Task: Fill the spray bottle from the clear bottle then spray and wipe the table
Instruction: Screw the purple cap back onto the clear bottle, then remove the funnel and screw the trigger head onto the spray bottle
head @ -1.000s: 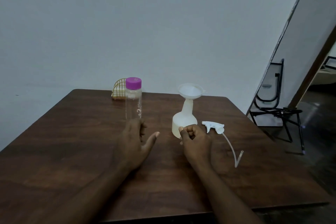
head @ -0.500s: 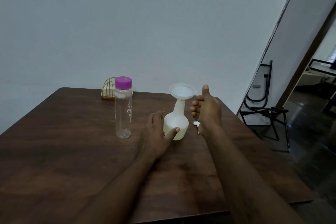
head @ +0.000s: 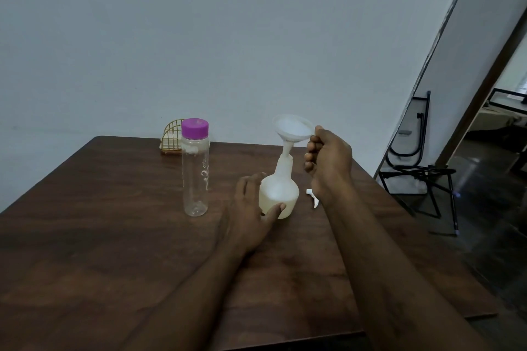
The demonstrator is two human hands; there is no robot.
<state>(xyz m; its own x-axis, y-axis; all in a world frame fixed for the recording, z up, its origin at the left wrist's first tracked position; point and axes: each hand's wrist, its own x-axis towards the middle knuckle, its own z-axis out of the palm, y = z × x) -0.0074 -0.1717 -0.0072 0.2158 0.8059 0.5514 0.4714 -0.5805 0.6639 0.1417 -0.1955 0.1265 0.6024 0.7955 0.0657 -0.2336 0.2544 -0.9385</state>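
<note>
Clasping the spray bottle base, left grip; right grip pinched on the funnel rim above.

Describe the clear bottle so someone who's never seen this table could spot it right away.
On the dark wooden table against the grey wall, look left of the white spray bottle with a funnel in its neck. The clear bottle stands upright there, just in front of a small gold wire rack. It alone is tall, straight-sided and see-through, with a purple cap.

Clear bottle, spray bottle, funnel — one each.
</note>
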